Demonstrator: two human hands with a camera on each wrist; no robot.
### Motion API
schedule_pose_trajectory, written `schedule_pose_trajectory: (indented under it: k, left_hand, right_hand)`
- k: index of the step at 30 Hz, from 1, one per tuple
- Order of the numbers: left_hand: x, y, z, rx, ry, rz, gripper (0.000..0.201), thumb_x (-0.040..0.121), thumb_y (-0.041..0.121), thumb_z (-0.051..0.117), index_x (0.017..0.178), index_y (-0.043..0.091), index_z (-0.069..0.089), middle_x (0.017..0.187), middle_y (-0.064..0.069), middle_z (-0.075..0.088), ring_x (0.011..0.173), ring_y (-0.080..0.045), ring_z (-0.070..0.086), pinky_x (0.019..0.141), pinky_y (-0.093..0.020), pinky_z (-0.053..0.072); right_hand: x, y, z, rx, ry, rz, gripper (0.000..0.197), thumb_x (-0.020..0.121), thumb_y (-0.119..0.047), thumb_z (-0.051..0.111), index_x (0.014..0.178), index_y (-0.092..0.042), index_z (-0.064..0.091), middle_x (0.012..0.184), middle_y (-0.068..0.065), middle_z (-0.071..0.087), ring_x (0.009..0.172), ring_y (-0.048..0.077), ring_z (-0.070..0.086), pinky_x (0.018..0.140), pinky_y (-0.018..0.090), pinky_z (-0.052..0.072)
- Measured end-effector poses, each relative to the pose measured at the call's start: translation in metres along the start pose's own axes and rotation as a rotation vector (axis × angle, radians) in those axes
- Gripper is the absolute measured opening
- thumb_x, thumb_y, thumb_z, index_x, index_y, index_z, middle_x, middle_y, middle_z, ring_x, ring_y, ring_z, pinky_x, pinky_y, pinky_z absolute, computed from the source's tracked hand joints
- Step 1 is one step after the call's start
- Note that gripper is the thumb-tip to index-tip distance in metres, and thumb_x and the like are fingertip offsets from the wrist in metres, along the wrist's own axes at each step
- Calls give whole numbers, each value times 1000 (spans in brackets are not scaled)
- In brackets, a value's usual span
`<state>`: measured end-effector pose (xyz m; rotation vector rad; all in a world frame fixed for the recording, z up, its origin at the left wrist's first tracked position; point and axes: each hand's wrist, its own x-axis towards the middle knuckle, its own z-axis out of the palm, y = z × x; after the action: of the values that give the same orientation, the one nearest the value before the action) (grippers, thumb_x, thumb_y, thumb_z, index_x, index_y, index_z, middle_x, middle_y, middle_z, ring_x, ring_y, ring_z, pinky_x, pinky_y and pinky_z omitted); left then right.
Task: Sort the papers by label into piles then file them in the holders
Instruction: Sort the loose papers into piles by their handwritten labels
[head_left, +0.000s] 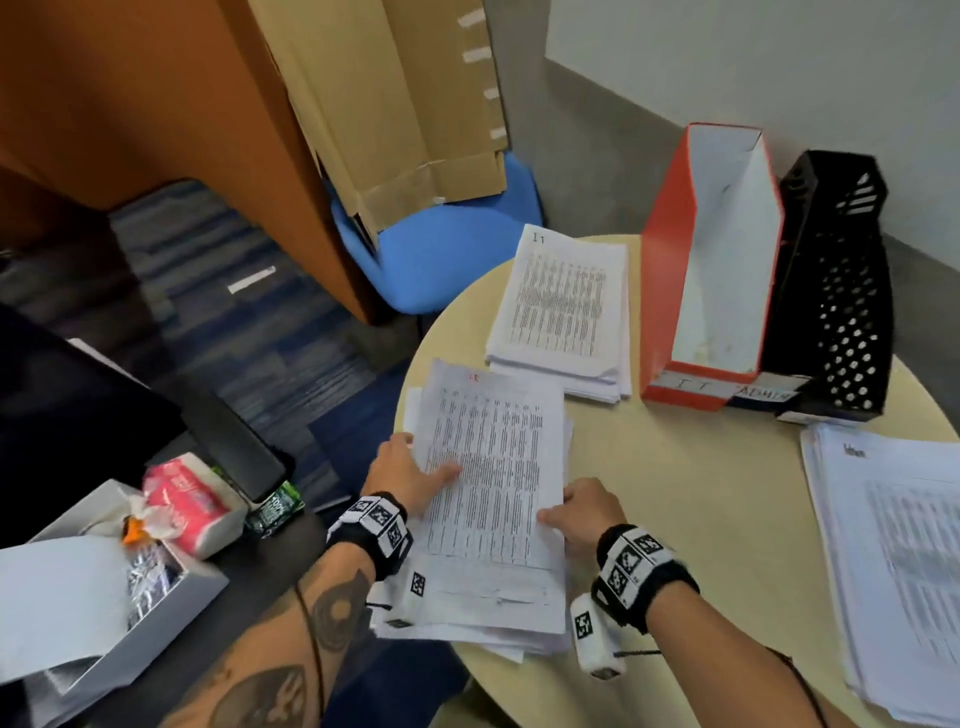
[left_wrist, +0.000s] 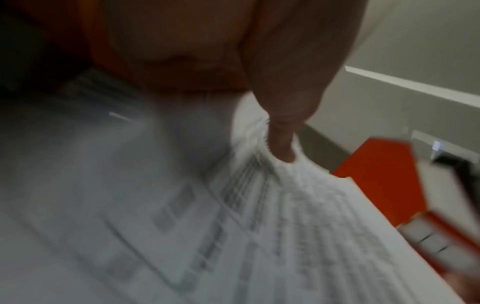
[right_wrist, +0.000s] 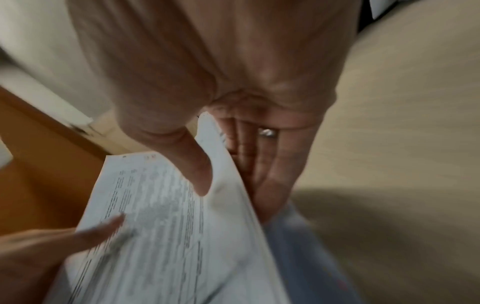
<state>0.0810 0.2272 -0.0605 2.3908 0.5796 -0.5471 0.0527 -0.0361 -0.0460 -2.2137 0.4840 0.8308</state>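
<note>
A stack of printed papers (head_left: 493, 467) with a red label at the top lies at the near left of the round table (head_left: 701, 493). My left hand (head_left: 410, 470) grips its left edge, thumb on top. My right hand (head_left: 582, 512) pinches the right edge, with the thumb (right_wrist: 197, 172) on the top sheet (right_wrist: 155, 216) and fingers underneath. A pile labelled "IT" (head_left: 563, 306) sits farther back. Another pile (head_left: 893, 545) lies at the right. An orange holder (head_left: 711, 270) labelled "IT" and a black mesh holder (head_left: 836, 291) labelled "Admin" stand at the back.
A blue chair (head_left: 441, 244) with brown cardboard (head_left: 395, 104) leaning on it stands behind the table. At the left, a dark desk holds a grey box (head_left: 130, 597), a pink tissue pack (head_left: 182, 499) and a green packet (head_left: 275, 506). Carpet lies between.
</note>
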Motion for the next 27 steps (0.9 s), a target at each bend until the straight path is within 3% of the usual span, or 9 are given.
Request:
schedule_pose_trajectory:
  k: [3, 6, 9, 12, 15, 18, 23, 25, 27]
  left_hand:
    - [14, -13, 1, 132, -107, -130, 133, 58, 79, 82, 154, 10, 21, 152, -14, 37, 140, -37, 41, 115, -52, 39]
    - [8, -24, 13, -7, -260, -224, 130, 60, 72, 86, 150, 3, 22, 147, -15, 47, 133, -36, 52, 108, -44, 46]
    - [0, -56, 38, -224, -268, -271, 122, 51, 74, 89, 142, 11, 38, 136, -5, 59, 122, -29, 61, 99, -37, 51]
    - [-16, -91, 48, -456, -287, -243, 97, 44, 67, 96, 127, 27, 64, 121, 4, 74, 104, -18, 72, 96, -43, 59]
    - [-50, -101, 27, -814, -287, -326, 66, 60, 26, 99, 118, 9, 72, 112, -16, 77, 101, -37, 75, 95, -56, 57]
    - [-66, -115, 8, -1105, -382, -378, 39, 87, 4, 75, 124, -3, 65, 119, -31, 70, 109, -51, 68, 99, -67, 50]
    - [-81, -100, -9, -915, -288, -180, 31, 88, 0, 75, 118, -4, 68, 114, -28, 73, 100, -43, 74, 94, -59, 56]
    - [-91, -82, -16, -838, -262, -49, 38, 81, 11, 85, 114, -3, 70, 109, -23, 76, 98, -40, 75, 84, -49, 62]
    - [-103, -57, -23, -852, -287, 61, 36, 83, 7, 79, 117, -3, 69, 109, -20, 77, 104, -40, 74, 83, -44, 63]
  right_hand:
    - [16, 6, 10, -129, 92, 158, 65, 74, -39, 79, 122, -6, 50, 122, 9, 45, 108, 29, 60, 86, 35, 54]
    - [27, 0, 18, -61, 90, 126, 83, 74, -45, 78, 137, -4, 44, 141, 14, 45, 121, 33, 56, 100, 40, 53]
    - [27, -8, 30, -75, 18, 72, 81, 73, -43, 76, 140, -9, 45, 139, 12, 44, 119, 32, 55, 99, 36, 52]
    - [19, -7, 44, -235, -8, -40, 72, 80, -26, 72, 143, -14, 38, 135, 6, 33, 119, 30, 48, 99, 35, 51]
    - [11, -2, 58, -330, -35, -142, 70, 78, -19, 69, 139, -19, 35, 130, 1, 31, 109, 25, 47, 96, 41, 54]
    - [9, 3, 70, -275, -102, -236, 76, 77, -23, 71, 144, -25, 34, 127, -3, 32, 109, 23, 48, 96, 38, 54]
    - [-4, 10, 64, 6, -277, -258, 75, 74, -33, 79, 142, -31, 47, 132, -3, 48, 113, 16, 59, 100, 31, 51]
    - [-10, 17, 51, 201, -317, -248, 56, 77, -27, 83, 128, -26, 60, 123, -3, 65, 106, 11, 66, 99, 35, 55]
    - [-23, 23, 27, 366, -308, -218, 44, 83, -19, 83, 121, -21, 61, 116, -4, 71, 103, 10, 68, 90, 28, 56]
